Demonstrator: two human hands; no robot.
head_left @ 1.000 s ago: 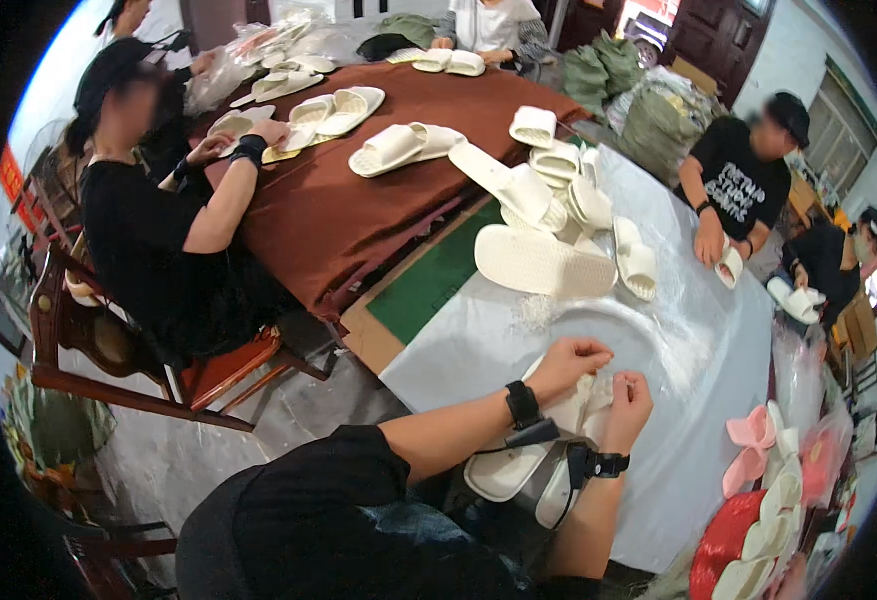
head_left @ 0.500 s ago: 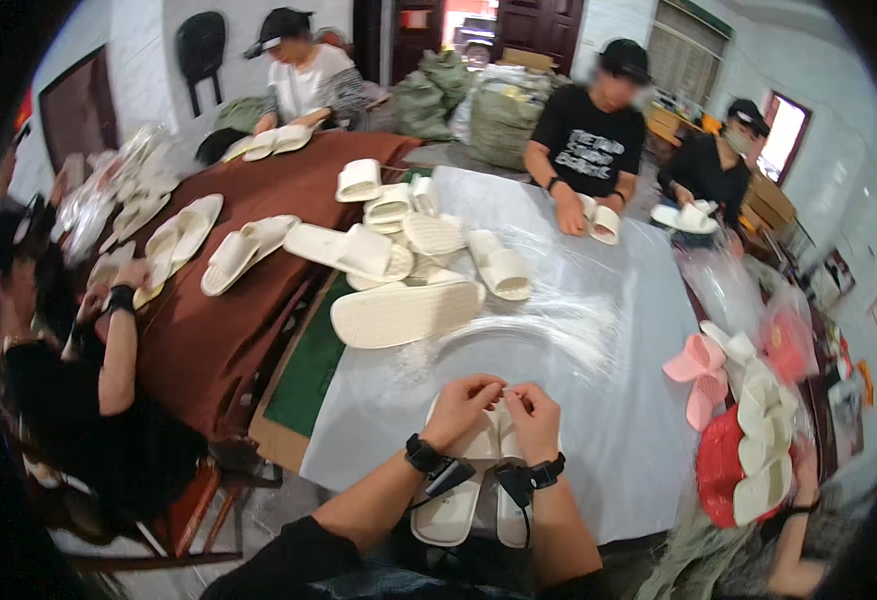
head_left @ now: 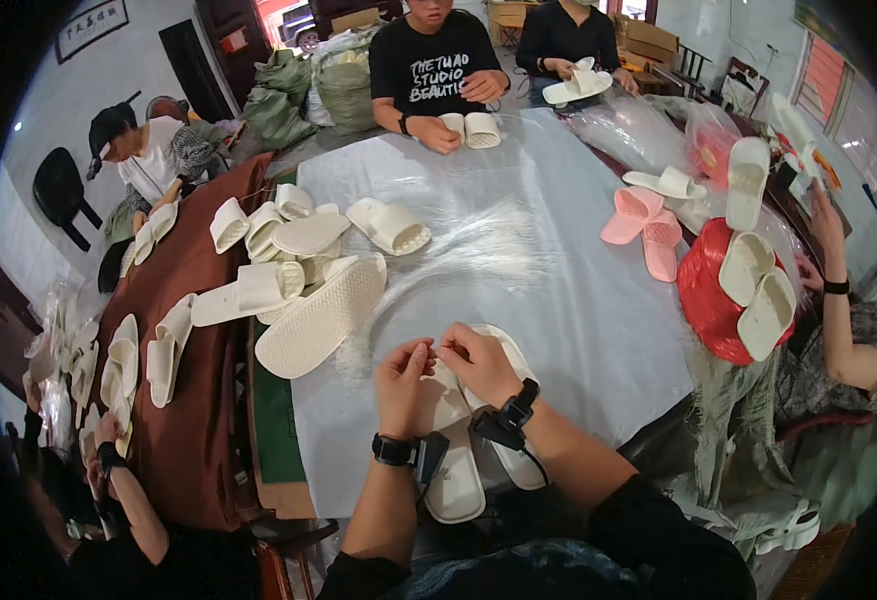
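A pair of cream slide slippers lies side by side at the near edge of the table, the left slipper [head_left: 456,485] and the right slipper [head_left: 519,462] with soles down. Over their upper part my left hand [head_left: 402,385] is closed in a pinch, thumb against fingertips. My right hand [head_left: 481,368] pinches too, its fingertips almost meeting the left ones. Whatever is between the fingers is too fine to make out. Just beyond my hands, a spread bundle of thin whitish strands [head_left: 489,245] lies on the pale sheet [head_left: 579,330].
Left of the strands is a heap of cream slippers, one sole-up slipper [head_left: 324,315] nearest. On the right are pink slippers [head_left: 649,230] and a red bundle [head_left: 704,300] topped with cream slippers. Co-workers handle slippers around the tables, including a brown-covered table [head_left: 184,440].
The view has swung to the right, so the table appears turned. Both my hands remain pinched close together above the slipper pair. A co-worker at the right now lifts a slipper.
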